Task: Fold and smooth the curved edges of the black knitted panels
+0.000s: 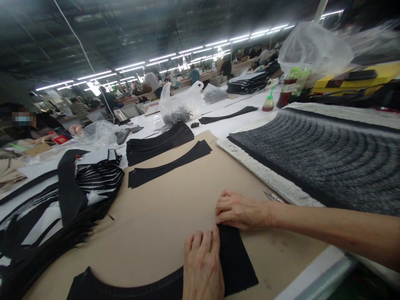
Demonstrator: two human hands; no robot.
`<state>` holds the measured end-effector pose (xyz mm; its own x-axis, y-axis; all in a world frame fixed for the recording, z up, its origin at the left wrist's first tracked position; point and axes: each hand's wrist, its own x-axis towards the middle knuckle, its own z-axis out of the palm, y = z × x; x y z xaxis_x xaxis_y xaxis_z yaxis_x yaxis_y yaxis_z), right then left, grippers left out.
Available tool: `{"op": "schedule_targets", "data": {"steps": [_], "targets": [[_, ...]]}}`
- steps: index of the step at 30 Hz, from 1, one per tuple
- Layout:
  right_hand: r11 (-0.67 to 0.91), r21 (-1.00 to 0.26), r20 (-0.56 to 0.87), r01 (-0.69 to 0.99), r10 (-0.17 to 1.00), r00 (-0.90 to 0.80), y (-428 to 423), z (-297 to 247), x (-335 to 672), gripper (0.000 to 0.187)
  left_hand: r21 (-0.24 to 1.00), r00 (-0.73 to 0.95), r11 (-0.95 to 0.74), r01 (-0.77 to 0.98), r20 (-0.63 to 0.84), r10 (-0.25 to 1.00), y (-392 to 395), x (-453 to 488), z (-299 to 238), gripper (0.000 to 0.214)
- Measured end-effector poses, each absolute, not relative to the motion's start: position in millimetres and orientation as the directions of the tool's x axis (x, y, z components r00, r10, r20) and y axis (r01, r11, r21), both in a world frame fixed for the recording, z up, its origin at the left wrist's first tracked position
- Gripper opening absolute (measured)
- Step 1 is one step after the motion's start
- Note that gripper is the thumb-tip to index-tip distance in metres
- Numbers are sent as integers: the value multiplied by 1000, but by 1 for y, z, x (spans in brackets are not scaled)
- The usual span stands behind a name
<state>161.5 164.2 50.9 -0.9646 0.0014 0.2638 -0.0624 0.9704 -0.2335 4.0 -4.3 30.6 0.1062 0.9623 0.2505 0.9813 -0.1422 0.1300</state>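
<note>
Nothing can be read; marks (271,241) on the brown board (156,212) are too faint.
</note>
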Motion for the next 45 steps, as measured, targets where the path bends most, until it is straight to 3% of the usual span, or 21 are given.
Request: {"op": "schedule_targets", "data": {"steps": [20,25,30,36,40,43,45], "targets": [[969,-237,297,-75,-2,-955,164,44,175,34,22,146,-160,987,295,944,0,7,27,54],[963,-267,293,-29,53,-955,167,45,184,38,13,150,-161,987,294,944,1,8,26,55],[947,-296,289,129,217,-933,160,51,186,39,2,144,-152,988,299,943,0,10,27,55],[936,-331,248,117,206,-947,137,57,183,45,-10,140,-145,989,323,936,-1,12,24,55],[919,-366,234,148,244,-941,132,57,187,46,122,121,-170,978,333,935,-5,4,23,58],[890,-417,217,183,293,-931,132,60,188,43,300,42,-149,942,336,941,-12,-4,23,48],[876,-438,219,202,322,-921,131,61,187,42,339,21,-150,929,355,935,-16,-7,22,40]]}}
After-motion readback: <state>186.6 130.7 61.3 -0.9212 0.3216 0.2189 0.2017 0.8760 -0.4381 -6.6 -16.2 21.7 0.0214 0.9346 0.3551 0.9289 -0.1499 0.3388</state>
